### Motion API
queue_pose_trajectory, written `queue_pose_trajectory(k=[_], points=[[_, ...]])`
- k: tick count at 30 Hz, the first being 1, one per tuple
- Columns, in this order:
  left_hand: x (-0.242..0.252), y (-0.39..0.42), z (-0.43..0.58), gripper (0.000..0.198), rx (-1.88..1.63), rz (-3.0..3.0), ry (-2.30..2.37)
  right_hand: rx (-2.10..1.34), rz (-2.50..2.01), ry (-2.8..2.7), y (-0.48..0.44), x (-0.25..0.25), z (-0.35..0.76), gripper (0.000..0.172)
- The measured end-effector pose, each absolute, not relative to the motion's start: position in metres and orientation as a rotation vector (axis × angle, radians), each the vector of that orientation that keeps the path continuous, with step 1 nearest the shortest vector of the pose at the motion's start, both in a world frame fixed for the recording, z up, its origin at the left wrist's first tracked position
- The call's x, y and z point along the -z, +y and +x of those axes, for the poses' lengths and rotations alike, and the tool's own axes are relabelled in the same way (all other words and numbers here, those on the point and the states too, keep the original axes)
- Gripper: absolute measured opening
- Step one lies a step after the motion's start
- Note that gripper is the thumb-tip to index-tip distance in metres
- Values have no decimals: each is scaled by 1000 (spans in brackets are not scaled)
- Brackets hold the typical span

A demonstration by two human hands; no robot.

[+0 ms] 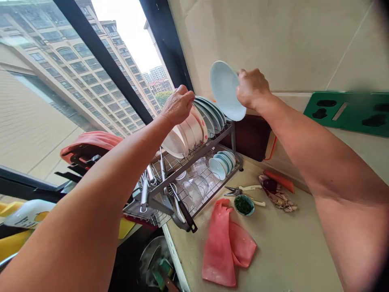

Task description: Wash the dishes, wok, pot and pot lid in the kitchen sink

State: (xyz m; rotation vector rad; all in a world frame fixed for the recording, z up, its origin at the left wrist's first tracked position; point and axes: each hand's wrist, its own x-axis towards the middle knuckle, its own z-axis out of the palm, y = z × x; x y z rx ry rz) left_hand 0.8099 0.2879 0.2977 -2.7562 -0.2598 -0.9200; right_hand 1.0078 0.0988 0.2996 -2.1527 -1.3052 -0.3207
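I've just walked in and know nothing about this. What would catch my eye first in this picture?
Probably the right hand lifting a pale blue plate above a two-tier metal dish rack, with the left hand at the white dishes racked there. Then the pink rubber gloves on the counter below, and the tall apartment block outside on the left.

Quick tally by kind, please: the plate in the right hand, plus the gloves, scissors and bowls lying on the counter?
Pale blue plate in the right hand: 1
Pink rubber gloves: 2
Kitchen scissors: 1
Small bowl of chopped greens: 1
Total: 5
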Motion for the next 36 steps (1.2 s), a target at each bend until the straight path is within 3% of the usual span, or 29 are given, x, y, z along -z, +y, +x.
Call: queue_pose_trajectory(k=[12,26,36], points=[[-288,281,800,24,905,-2721,-362,408,-2151,-1159,62,-301,1013,43],[-292,276,790,45,866,-2691,-386,488,-2145,-1123,38,-291,1000,41],[-297,274,790,36,789,-2683,-461,598,-1960,-1101,27,-292,998,40]])
